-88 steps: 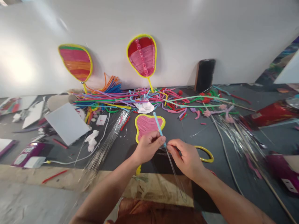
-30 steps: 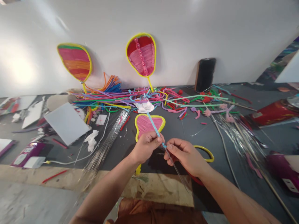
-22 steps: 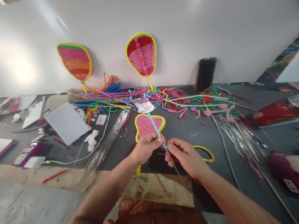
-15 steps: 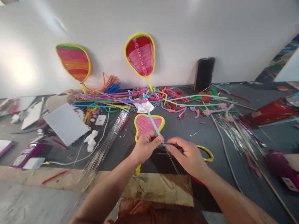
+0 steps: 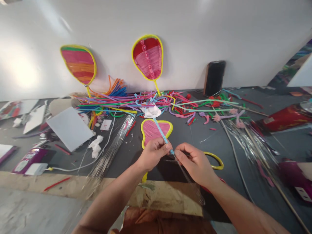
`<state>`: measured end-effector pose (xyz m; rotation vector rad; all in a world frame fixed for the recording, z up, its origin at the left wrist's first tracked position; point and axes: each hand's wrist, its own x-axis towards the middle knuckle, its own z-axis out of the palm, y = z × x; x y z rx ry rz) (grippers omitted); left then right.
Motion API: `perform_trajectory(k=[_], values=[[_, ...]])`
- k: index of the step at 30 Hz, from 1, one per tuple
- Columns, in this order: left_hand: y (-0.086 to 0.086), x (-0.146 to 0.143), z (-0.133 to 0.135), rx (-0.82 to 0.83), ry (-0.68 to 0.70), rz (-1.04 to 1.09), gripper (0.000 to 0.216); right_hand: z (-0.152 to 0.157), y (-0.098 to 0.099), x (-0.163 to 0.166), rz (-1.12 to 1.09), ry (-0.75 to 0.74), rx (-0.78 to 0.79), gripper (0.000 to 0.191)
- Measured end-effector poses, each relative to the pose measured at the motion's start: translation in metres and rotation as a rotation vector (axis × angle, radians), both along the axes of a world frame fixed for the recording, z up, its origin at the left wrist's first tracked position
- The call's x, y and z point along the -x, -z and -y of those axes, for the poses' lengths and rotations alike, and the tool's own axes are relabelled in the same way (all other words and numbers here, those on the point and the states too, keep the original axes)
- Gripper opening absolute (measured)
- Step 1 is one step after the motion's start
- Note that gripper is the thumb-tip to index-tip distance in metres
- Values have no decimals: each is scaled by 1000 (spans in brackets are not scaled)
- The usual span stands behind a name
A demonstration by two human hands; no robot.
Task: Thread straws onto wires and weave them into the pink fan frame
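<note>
My left hand is closed around a light blue pipe cleaner that points up and away over a pink heart-like fan with a yellow rim. My right hand pinches the lower end of that pipe cleaner together with a thin clear plastic strip that trails toward me. Both hands meet above the dark table, fingertips almost touching.
A heap of coloured pipe cleaners lies at the back. Two finished fans lean on the wall beside a black box. A yellow ring, a white board, silver strips and a red can lie about.
The blue pipe cleaner has tilted slightly left in my left hand. My right hand's fingers shifted a little along the clear strip; both hands stay in the same place.
</note>
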<state>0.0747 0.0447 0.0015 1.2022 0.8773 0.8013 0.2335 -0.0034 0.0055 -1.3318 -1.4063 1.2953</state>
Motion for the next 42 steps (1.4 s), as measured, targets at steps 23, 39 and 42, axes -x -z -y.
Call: perform_trajectory(k=[23,39,42], values=[[-1,-1,0,-130,0,-42,27,4,4,2,5,-1,-95,23],[-4,4,-4,-187,59,-142,27,0,3,-1,-138,-119,91,28],[-3,4,-3,-134,89,-73,25,-2,3,0,-287,-124,184,30]])
